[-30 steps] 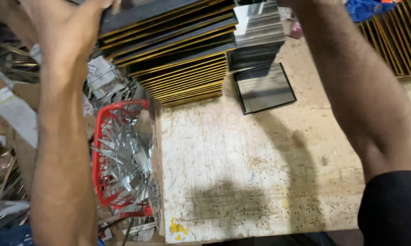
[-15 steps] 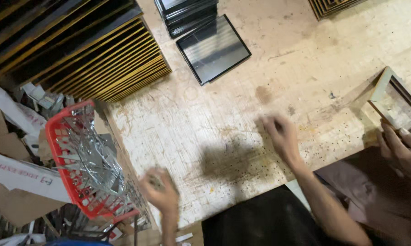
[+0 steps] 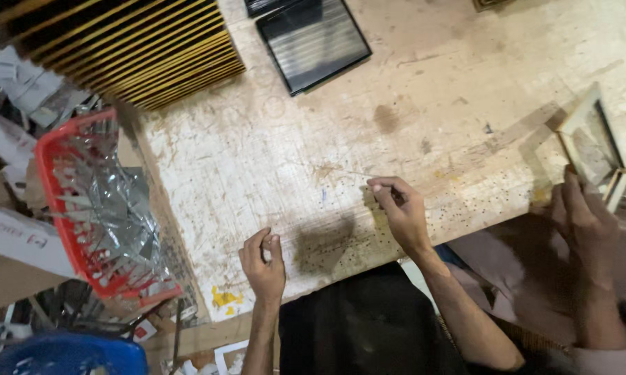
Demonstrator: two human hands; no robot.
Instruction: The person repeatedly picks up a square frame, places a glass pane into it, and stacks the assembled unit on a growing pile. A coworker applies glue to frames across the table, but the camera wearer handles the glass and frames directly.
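Low in the frame, both the left hand (image 3: 263, 262) and right hand (image 3: 400, 208) pinch narrowly at the worn table (image 3: 271, 139), fingertips together as if gripping something too small to see.

The worn, pale wooden surface (image 3: 271, 160) lies flat under both hands, scratched, stained brown in patches and speckled with tiny dark bits that gather thickly just below and beside the right hand (image 3: 400, 212). The left hand (image 3: 263, 260) rests on its near edge with fingers curled loosely, while the right hand pinches its fingertips together just above the speckled patch.
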